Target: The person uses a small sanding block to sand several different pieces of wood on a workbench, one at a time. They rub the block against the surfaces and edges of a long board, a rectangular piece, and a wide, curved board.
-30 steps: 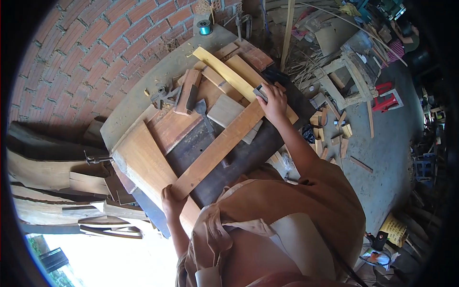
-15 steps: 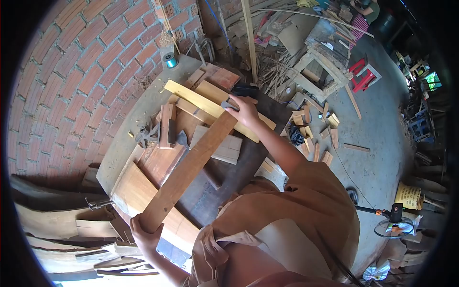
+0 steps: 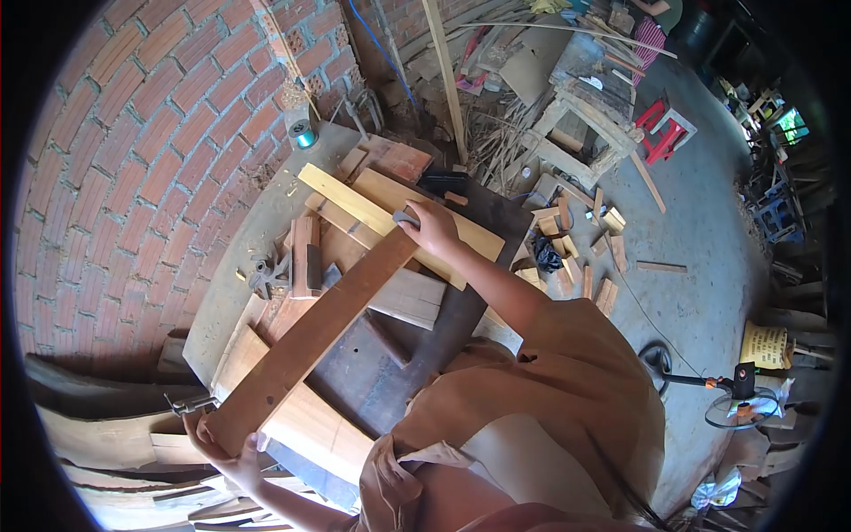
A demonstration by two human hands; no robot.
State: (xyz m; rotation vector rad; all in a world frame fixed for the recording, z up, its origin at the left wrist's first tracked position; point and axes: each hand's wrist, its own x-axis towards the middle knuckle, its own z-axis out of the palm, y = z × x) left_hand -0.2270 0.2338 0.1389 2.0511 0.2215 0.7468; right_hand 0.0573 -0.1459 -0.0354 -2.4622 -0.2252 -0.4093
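Observation:
A long brown board (image 3: 315, 332) lies slantwise across my view, above the cluttered workbench. Around its lower left end is my left hand (image 3: 232, 452), fingers at one edge and thumb at the other. At the upper end, my right hand (image 3: 430, 232) is closed on the board, with a small dark block (image 3: 405, 217) at its fingertips. Beneath that end are a pale yellow strip (image 3: 346, 197) and a wider light plank (image 3: 479, 238). A curved light wood piece (image 3: 324, 430) lies under the board near my left hand.
A metal clamp (image 3: 191, 405) sits at the bench's left corner. A blue spool (image 3: 302, 135) stands at the back by the brick wall (image 3: 142, 160). Wood offcuts (image 3: 612, 246), a red stool (image 3: 660, 133) and a fan (image 3: 743, 403) are to the right. Another person (image 3: 654, 31) is far off.
The board has shifted down and left with both hands and turned its face, now looking darker. My left hand has opened its grip somewhat, its thumb now showing at the board's near edge.

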